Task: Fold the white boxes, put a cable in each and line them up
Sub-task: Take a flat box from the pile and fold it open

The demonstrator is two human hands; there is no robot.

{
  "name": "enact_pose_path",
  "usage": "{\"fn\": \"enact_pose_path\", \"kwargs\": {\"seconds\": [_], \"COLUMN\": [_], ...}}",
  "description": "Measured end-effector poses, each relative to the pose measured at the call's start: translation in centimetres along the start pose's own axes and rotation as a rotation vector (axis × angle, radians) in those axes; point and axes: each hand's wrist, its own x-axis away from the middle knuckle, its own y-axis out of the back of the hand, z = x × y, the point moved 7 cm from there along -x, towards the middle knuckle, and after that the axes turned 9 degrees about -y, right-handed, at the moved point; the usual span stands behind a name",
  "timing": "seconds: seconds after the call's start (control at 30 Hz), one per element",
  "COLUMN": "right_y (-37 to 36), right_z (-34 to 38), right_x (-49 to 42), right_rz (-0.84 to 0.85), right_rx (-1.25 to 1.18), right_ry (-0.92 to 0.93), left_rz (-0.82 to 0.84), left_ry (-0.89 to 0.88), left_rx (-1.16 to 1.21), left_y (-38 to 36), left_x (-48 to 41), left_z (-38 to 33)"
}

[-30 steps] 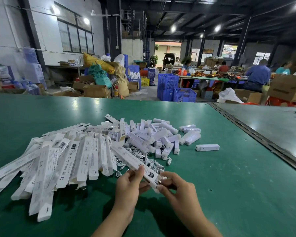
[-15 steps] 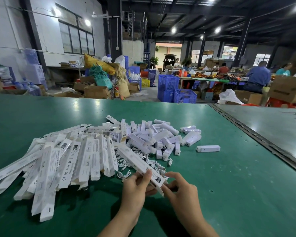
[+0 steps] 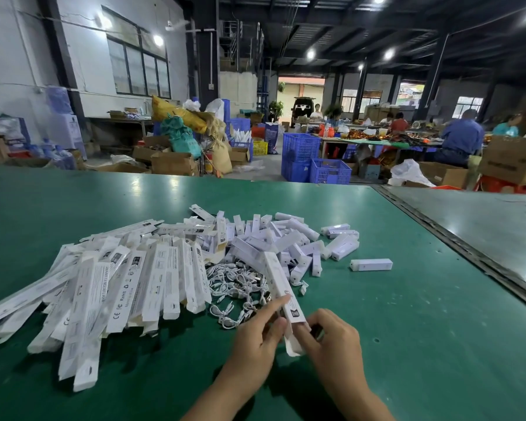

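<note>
Fingers (image 3: 268, 308) of left hand (image 3: 255, 344) and right hand (image 3: 334, 347) pinch slim cardboard box (image 3: 281, 281).

Two hands show, the left hand (image 3: 255, 338) and the right hand (image 3: 334, 341), with one long white box (image 3: 281, 284) between them. One small box (image 3: 371, 264) lies alone. The flat boxes (image 3: 128, 284), the heaped small boxes (image 3: 286, 241) and the cables (image 3: 237, 284) are too many to count.
</note>
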Motion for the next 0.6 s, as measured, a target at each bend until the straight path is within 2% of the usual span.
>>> {"fn": "enact_pose_path", "kwargs": {"seconds": [0.1, 0.3, 0.6], "right_y": [0.0, -0.2, -0.3], "right_z": [-0.2, 0.8, 2.3], "right_x": [0.0, 0.4, 1.0], "right_rz": [0.034, 0.126, 0.233], "right_rx": [-0.11, -0.247, -0.16], "right_ry": [-0.031, 0.071, 0.304], "left_rz": [0.017, -0.046, -0.13], "left_ry": [0.032, 0.073, 0.06], "left_rx": [0.031, 0.068, 0.055], "left_y": [0.2, 1.0, 1.8], "left_x": [0.0, 0.0, -0.4], "left_z": [0.4, 1.1, 1.6]}}
